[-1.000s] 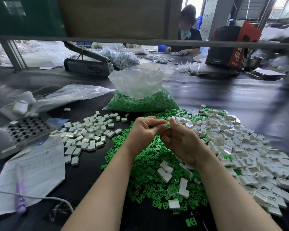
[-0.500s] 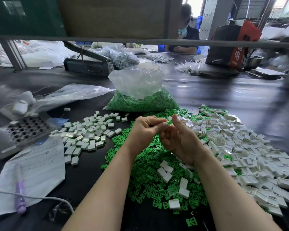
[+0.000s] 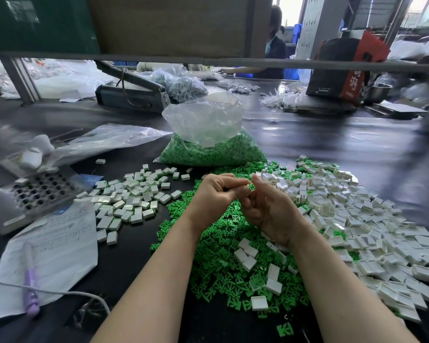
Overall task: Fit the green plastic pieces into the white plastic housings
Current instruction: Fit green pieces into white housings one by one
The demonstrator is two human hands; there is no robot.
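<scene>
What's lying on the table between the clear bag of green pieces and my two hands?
In the head view, loose green pieces cover the dark table between the bag and the left hand and right hand, with a few white housings mixed in.

Daylight enters from windows [image 3: 290,11] at the far top and lays pale glare streaks across the glossy black table [image 3: 332,149], while the near bench is evenly and fairly brightly lit with only soft shadows under the forearms. The wide lens bends the shelf rail [image 3: 208,60] and stretches the corners. The left edge and background look smeared and soft.
</scene>
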